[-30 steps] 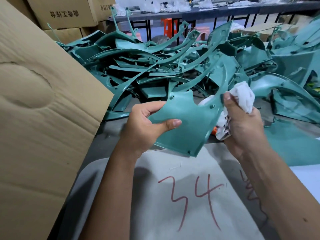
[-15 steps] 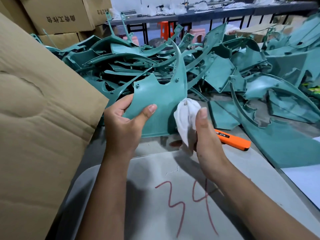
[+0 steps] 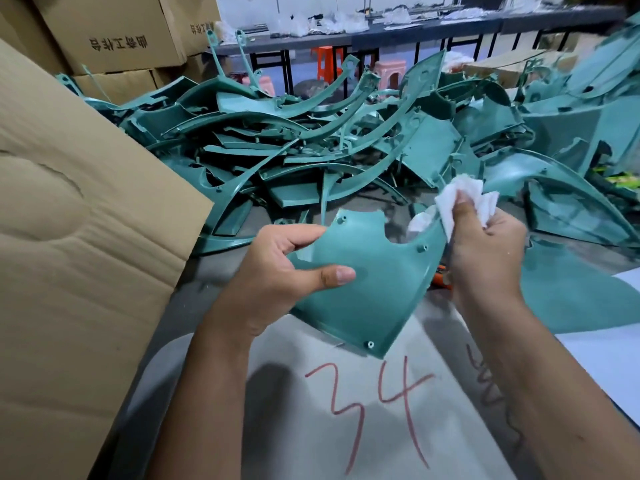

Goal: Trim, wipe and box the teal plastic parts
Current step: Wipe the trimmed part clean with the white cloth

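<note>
- Gripping its left edge, the left hand [image 3: 277,271] holds a teal plastic panel [image 3: 367,282] above the grey sheet [image 3: 311,427] marked "34"; the thumb is pressed on its face, the fingers curled behind.
- A white cloth [image 3: 460,199] is pinched between thumb and fingers of the right hand [image 3: 485,251], against the panel's upper right edge.
- A pile of teal parts [image 3: 311,150] lies behind; a cardboard box flap [image 3: 86,237] stands at the left.
- An orange tool [image 3: 441,280] is mostly hidden beside the right hand.

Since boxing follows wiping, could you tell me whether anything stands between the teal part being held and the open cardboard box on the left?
Nothing visible does. The left hand holds the flat teal plastic panel just right of the brown cardboard box flap, with only bare grey table between them. The box's inside is out of view.
</note>
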Demonstrator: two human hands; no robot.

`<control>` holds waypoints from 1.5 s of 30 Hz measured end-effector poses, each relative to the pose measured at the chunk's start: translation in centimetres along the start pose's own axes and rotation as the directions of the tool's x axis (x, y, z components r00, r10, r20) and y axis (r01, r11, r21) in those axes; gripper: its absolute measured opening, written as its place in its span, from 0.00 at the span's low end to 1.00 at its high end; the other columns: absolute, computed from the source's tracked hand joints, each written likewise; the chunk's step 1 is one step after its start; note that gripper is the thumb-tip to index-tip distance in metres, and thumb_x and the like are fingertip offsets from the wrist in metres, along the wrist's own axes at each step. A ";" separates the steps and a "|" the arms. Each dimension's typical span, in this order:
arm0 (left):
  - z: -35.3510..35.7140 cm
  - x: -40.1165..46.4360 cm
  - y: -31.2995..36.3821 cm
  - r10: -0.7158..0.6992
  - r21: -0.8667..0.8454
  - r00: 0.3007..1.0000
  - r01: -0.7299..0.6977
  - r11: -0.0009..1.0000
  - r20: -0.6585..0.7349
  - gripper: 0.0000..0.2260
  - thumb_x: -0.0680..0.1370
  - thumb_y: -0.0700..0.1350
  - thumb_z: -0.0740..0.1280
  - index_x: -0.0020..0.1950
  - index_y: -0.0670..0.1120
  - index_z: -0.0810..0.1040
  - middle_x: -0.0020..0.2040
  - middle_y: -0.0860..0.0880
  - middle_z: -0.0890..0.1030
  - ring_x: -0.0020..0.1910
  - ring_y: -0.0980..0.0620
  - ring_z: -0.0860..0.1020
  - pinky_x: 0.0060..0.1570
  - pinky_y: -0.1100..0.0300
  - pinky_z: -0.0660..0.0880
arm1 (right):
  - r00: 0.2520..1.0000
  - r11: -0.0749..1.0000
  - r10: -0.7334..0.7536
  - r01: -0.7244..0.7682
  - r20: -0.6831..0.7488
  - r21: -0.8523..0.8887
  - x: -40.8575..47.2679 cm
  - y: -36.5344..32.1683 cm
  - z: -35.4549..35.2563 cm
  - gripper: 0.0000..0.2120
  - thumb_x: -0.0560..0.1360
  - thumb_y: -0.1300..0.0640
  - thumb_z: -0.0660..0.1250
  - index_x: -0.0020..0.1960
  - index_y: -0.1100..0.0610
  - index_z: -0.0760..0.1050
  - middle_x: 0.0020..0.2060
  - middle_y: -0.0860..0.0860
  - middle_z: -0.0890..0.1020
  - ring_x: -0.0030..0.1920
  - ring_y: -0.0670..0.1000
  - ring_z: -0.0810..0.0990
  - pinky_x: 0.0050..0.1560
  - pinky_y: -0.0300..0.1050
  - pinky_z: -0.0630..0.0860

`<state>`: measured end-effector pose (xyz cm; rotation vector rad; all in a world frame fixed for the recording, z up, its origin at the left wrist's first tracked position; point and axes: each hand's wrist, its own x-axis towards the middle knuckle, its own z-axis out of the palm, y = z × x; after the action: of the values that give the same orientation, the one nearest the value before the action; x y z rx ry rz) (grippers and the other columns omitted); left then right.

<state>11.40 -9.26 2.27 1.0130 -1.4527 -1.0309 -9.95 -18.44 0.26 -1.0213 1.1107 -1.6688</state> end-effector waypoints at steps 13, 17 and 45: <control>-0.9 0.3 -1.3 0.032 0.029 0.966 -0.025 0.999 -0.258 0.13 0.70 0.38 0.79 0.53 0.49 0.88 0.49 0.46 0.88 0.46 0.47 0.87 0.43 0.58 0.82 | 0.905 0.979 0.184 -0.202 0.385 0.007 -2.4 0.7 1.1 0.14 0.81 0.51 0.70 0.48 0.62 0.83 0.37 0.59 0.86 0.32 0.55 0.82 0.34 0.63 0.79; -0.6 0.6 -1.4 0.074 0.045 0.945 -0.062 0.997 -0.318 0.13 0.69 0.38 0.79 0.51 0.50 0.87 0.47 0.47 0.88 0.43 0.50 0.87 0.40 0.61 0.81 | 0.930 0.978 0.122 -0.171 0.347 0.116 -3.0 1.0 1.7 0.15 0.78 0.50 0.72 0.49 0.63 0.82 0.43 0.65 0.84 0.42 0.61 0.79 0.40 0.78 0.76; -2.3 -1.1 -1.7 -0.198 -0.215 0.980 0.194 0.957 0.006 0.19 0.66 0.41 0.78 0.55 0.55 0.87 0.56 0.49 0.87 0.55 0.50 0.85 0.49 0.59 0.82 | 0.868 0.795 0.488 -0.484 0.088 0.366 2.6 -1.2 -1.6 0.12 0.83 0.46 0.67 0.55 0.55 0.77 0.44 0.51 0.81 0.31 0.46 0.79 0.24 0.37 0.73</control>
<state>13.93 -8.89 0.61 1.0186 -1.2142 -1.2906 -12.42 -20.19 1.37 -0.4250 0.9091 -1.3847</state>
